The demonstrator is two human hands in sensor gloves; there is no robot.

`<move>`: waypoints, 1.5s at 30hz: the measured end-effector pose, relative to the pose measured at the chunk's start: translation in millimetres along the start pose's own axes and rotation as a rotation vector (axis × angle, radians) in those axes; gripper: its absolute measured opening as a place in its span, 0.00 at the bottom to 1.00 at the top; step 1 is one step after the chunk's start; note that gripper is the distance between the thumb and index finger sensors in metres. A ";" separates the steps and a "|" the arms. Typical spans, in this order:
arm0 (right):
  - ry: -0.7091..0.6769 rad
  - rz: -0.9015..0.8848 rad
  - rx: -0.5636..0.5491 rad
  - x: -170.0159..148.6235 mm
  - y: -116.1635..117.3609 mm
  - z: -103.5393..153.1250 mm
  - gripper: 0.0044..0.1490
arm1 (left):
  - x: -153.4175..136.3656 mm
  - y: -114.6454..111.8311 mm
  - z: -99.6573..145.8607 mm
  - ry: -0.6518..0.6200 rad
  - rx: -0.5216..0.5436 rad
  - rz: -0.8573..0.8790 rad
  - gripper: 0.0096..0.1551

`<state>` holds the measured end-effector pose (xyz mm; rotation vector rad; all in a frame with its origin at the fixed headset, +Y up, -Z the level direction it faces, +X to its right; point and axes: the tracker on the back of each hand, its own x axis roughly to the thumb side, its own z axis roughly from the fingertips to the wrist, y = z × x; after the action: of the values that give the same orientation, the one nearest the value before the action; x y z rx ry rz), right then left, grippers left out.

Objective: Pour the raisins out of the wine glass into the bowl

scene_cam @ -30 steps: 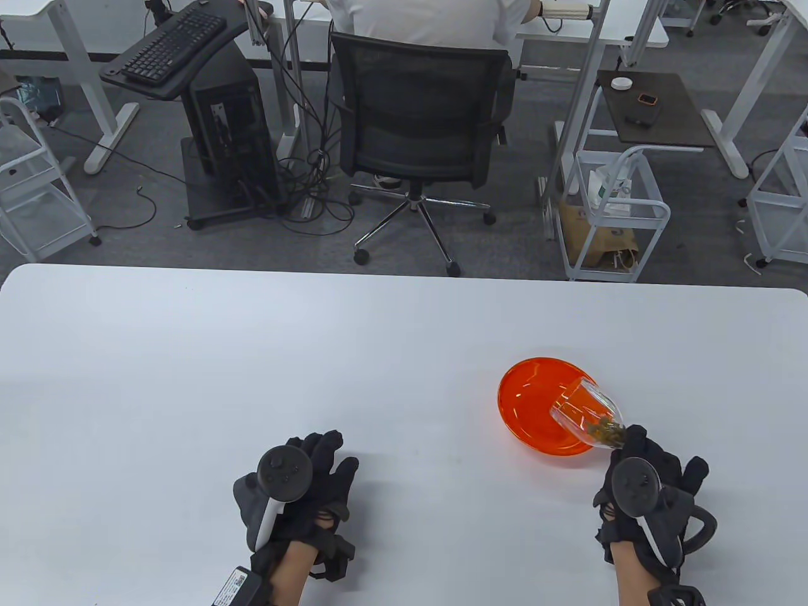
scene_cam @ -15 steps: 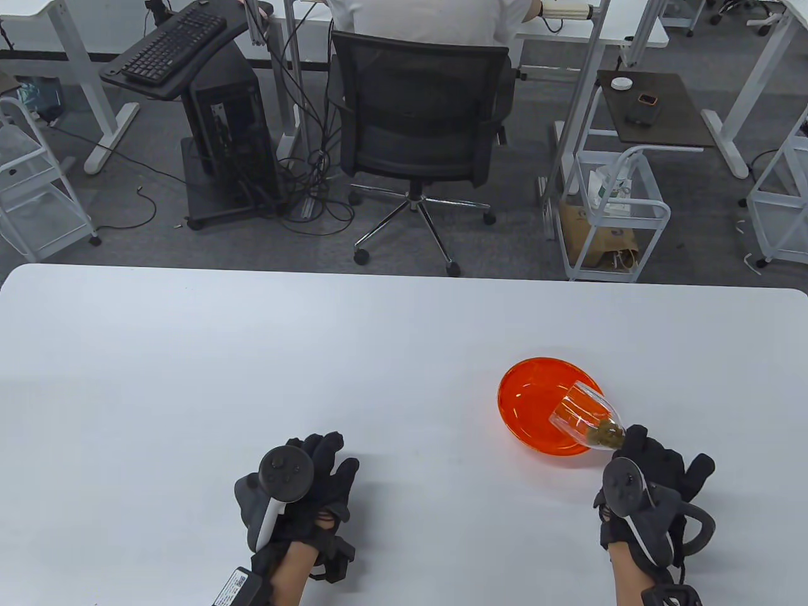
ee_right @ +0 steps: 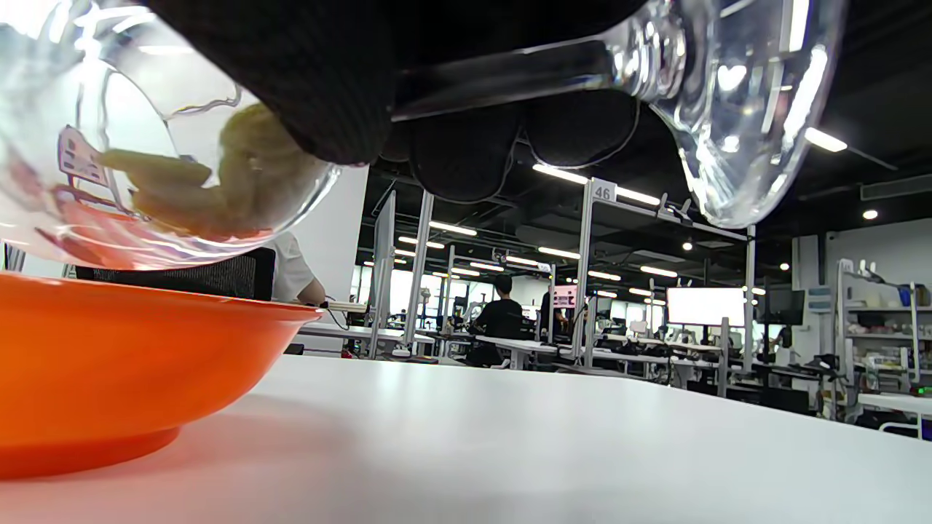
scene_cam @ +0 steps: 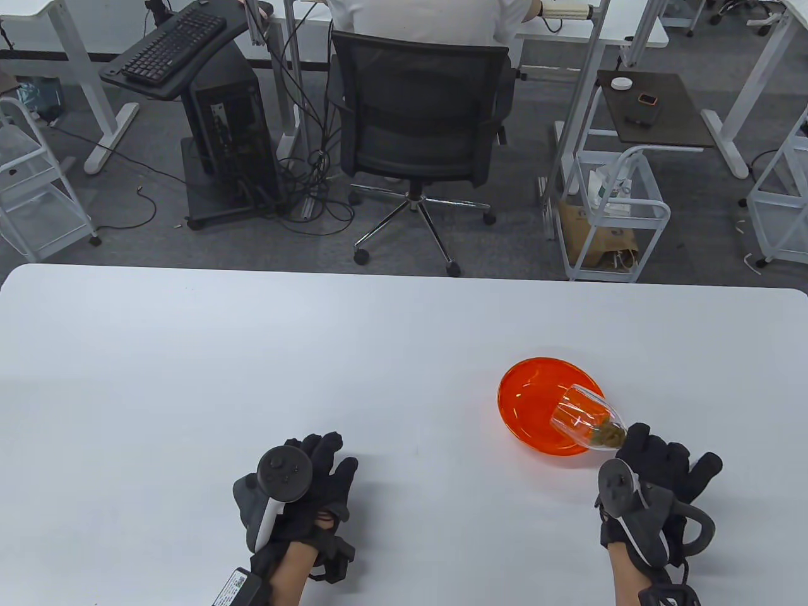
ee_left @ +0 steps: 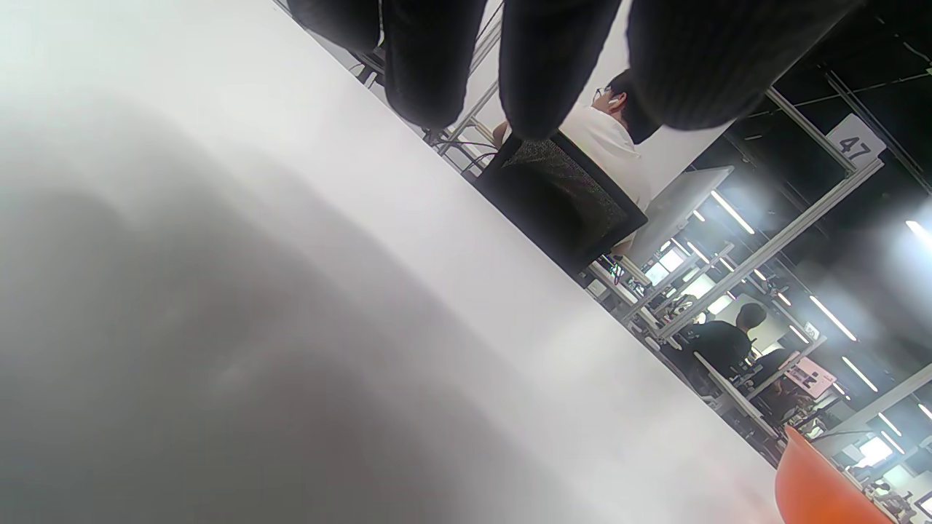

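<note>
An orange bowl sits on the white table at the right; its side shows in the right wrist view. My right hand grips the stem of a clear wine glass, tipped on its side with its mouth over the bowl. The raisins lie bunched at the glass's closed end near my fingers; they show through the glass in the right wrist view. I see none in the bowl. My left hand rests flat on the table at the left, holding nothing.
The white table stretches wide to the left and behind the bowl. Beyond its far edge are an office chair with a seated person, desks and white carts. The bowl's edge shows in the left wrist view's lower right corner.
My right hand has rolled and tipped the glass further, its mouth lower over the bowl. The raisins have stayed bunched at the closed end. The left hand has not moved.
</note>
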<state>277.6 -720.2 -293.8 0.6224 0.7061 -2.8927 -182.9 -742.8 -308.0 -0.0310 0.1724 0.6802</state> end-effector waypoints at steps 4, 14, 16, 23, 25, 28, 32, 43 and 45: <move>-0.006 0.030 -0.020 2.4 -1.7 0.5 0.30 | -0.2 -0.3 0.0 0.004 -0.007 0.002 0.38; -0.021 0.073 -0.052 6.2 -4.4 2.0 0.29 | -0.4 -0.2 0.0 0.002 -0.008 -0.003 0.38; -0.023 0.082 -0.057 6.5 -5.0 2.3 0.29 | -0.6 0.0 -0.2 0.002 -0.006 -0.003 0.38; -0.031 0.108 -0.074 7.6 -6.2 2.5 0.29 | -0.8 -0.2 -0.5 0.004 -0.010 -0.004 0.38; -0.031 0.116 -0.080 7.9 -7.0 2.7 0.29 | -0.8 -0.2 -0.5 0.004 -0.011 -0.004 0.37; -0.036 0.131 -0.097 8.7 -7.9 3.2 0.29 | -0.8 -0.3 -0.5 0.003 -0.010 -0.004 0.38; -0.043 0.140 -0.113 10.0 -9.8 3.8 0.29 | -0.6 -0.8 -0.4 0.001 -0.014 -0.007 0.37; -0.045 0.166 -0.138 10.8 -11.3 4.4 0.28 | 0.1 -2.2 -0.4 0.000 -0.021 -0.011 0.37; -0.050 0.172 -0.141 12.0 -11.8 4.8 0.28 | 0.1 -1.9 -0.2 0.001 -0.020 -0.010 0.37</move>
<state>262.6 -712.0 -289.9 0.5612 0.7989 -2.6651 -181.6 -744.2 -308.3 -0.0515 0.1660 0.6716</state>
